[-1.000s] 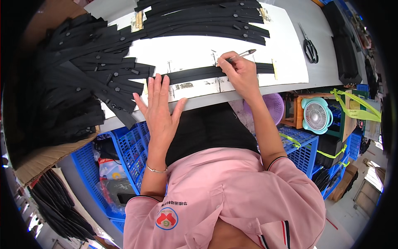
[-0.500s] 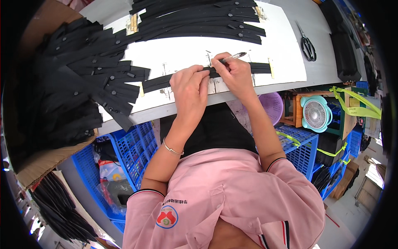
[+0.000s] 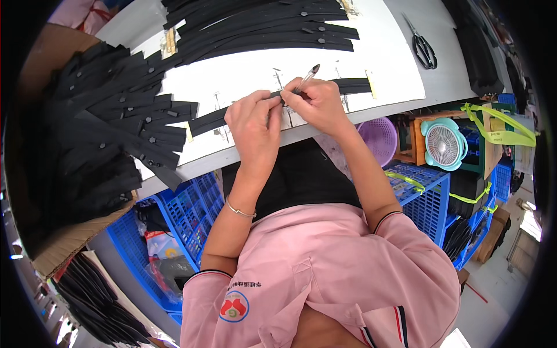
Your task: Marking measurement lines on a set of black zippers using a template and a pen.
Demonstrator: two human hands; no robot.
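A long black zipper-like strip (image 3: 210, 121) lies across the white board (image 3: 400, 69) in front of me. My left hand (image 3: 253, 124) is closed, its thumb and fingers pinching the strip near its middle. Right beside it, my right hand (image 3: 318, 104) has its thumb and fingertips together at the strip. A clear pen (image 3: 308, 78) is held in that hand and slants up from it, its lower end hidden. Dark marks (image 3: 277, 72) on the board show above and below the strip. Yellow tape (image 3: 373, 88) sits at the strip's right end.
Several more black strips with small grey pulls (image 3: 261, 35) lie at the back, with a heap (image 3: 98, 127) at the left. Black-handled scissors (image 3: 424, 51) rest at the right. Beside and below the table are blue crates (image 3: 426, 209), a purple basket (image 3: 378, 142) and a turquoise fan (image 3: 444, 145).
The pen has tipped more upright in my right hand. Both hands stay together at the middle of the strip, and the whole view has shifted slightly.
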